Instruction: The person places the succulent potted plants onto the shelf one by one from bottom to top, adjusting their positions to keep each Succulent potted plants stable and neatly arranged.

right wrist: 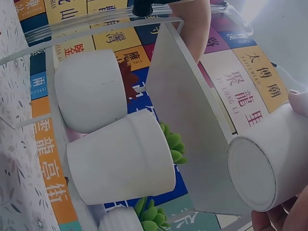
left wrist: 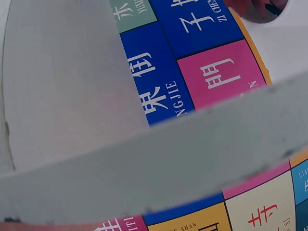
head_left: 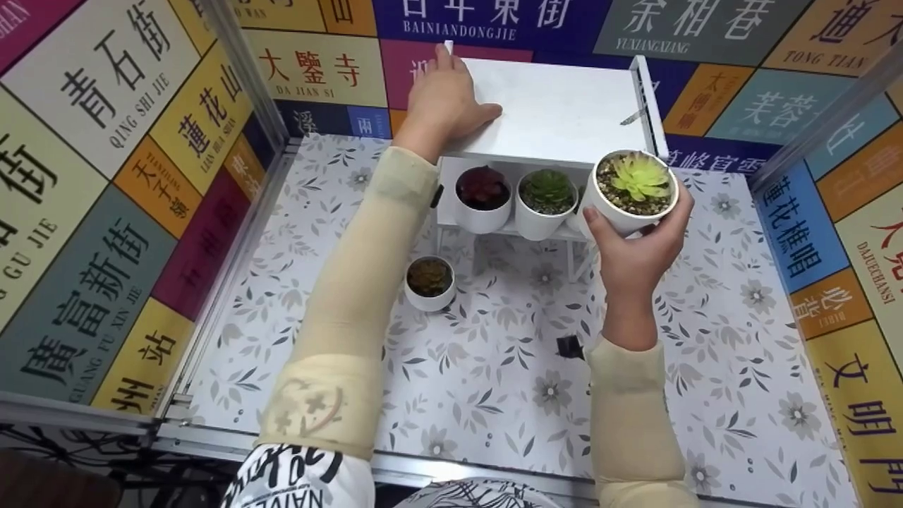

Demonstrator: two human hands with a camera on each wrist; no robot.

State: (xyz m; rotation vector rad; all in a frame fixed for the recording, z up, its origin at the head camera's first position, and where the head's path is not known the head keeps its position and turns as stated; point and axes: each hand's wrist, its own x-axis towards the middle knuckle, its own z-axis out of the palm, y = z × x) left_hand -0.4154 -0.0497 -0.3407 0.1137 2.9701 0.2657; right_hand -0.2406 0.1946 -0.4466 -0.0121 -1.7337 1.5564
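Observation:
In my right hand [head_left: 642,257] I hold a white pot [head_left: 621,212] with a light-green succulent and pebbles, thumb and fingers round its sides. It is raised at the right front of a two-level white shelf [head_left: 557,109]. The right wrist view shows the held pot's base [right wrist: 252,173]. My left hand [head_left: 446,99] grips the shelf's upper left side, thumb on the top board; some fingers are hidden. On the lower level stand a pot with a dark-red succulent [head_left: 483,187] and one with a green succulent [head_left: 547,190]. Another small pot [right wrist: 120,219] sits beside them, mostly hidden in the head view.
A small white pot with a brownish plant [head_left: 430,279] stands on the flower-patterned tabletop [head_left: 494,395], left of the shelf's front. A small black object [head_left: 568,346] shows by the right sleeve. Printed panels [head_left: 120,141] with metal framing [head_left: 243,63] enclose the table.

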